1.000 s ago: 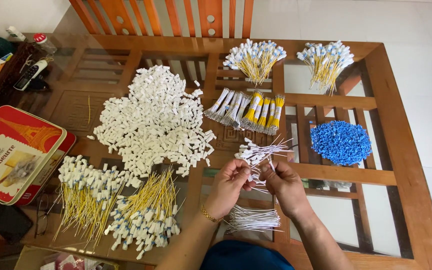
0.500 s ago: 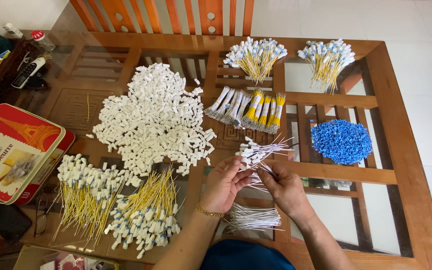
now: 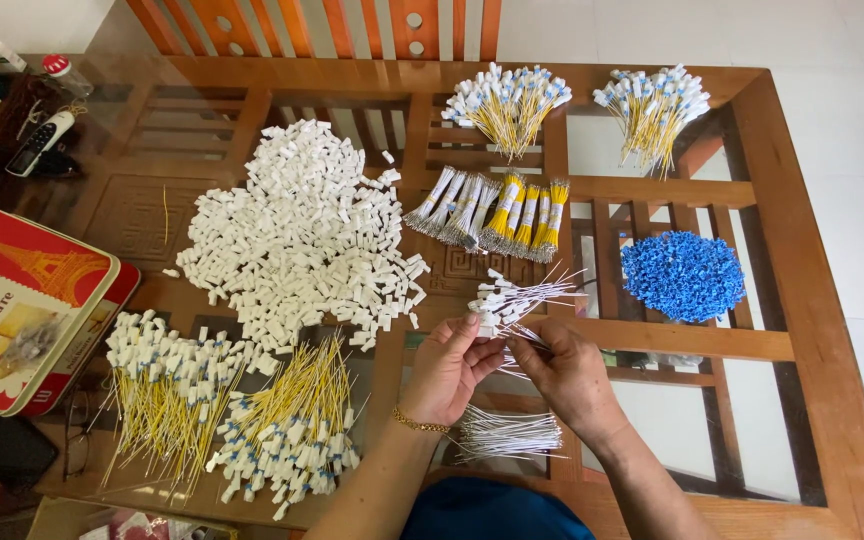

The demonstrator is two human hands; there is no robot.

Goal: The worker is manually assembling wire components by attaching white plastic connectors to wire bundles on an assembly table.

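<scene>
- Bundle of thin white wires [image 3: 514, 298] with small white plastic caps at one end: pinched between left hand [image 3: 449, 368] and right hand [image 3: 567, 375], caps clustered at left, loose ends fanned out to upper right, raised above surface.
- Second white wire bundle [image 3: 508, 436]: flat on glass surface [image 3: 752, 420], just below both hands.

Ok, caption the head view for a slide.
Both hands, left hand and right hand, hold white-tipped wires over a glass-topped wooden table.

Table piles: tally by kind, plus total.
Yellow-wire bundles with caps: 4, e.g.
Loose white caps pile: 1
Loose blue caps pile: 1
White-wire bunches: 2, one in the hands, one lying
Total: 8
</scene>
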